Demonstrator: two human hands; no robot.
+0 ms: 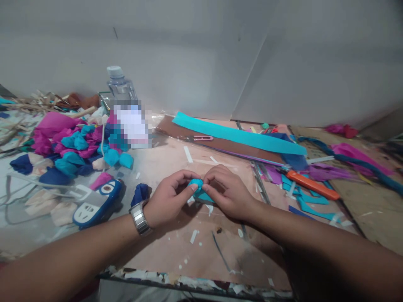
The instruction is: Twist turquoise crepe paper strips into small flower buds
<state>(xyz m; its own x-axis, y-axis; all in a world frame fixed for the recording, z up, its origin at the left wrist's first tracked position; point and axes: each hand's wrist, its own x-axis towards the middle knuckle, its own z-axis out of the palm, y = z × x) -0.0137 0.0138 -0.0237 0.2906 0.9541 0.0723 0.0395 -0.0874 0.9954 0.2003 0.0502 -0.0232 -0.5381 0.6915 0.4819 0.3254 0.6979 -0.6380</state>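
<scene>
Both my hands meet over the middle of the worktable around a small rolled piece of turquoise crepe paper. My left hand, with a metal watch on its wrist, pinches the roll from the left with thumb and forefinger. My right hand is curled over the roll's right side, fingertips pressed on it. A loose end of the turquoise paper trails under my right hand.
A heap of pink, turquoise and navy paper balls lies at the left by a water bottle. A blue tape dispenser sits near my left forearm. A long turquoise strip, an orange cutter and paper scraps lie to the right.
</scene>
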